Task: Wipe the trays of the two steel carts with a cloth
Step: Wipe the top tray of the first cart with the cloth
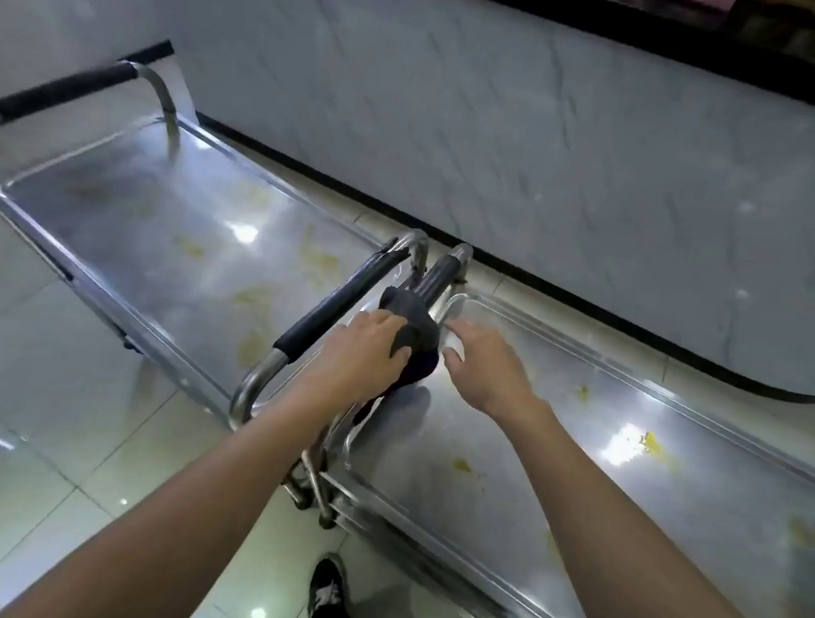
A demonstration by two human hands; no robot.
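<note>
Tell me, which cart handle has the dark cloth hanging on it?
The right cart's handle, the one nearer the right hand. The cloth drapes over it, gripped by the left hand. The left cart's handle beside it is bare.

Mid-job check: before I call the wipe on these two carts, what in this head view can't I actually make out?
- Right cart tray: its far end is cut off by the right edge of the frame.
- Dark cloth: partly covered by the left hand that grips it at the handle.
- Lower shelves and wheels: hidden beneath the trays.
- Left cart tray: glare masks some of its surface.
</note>
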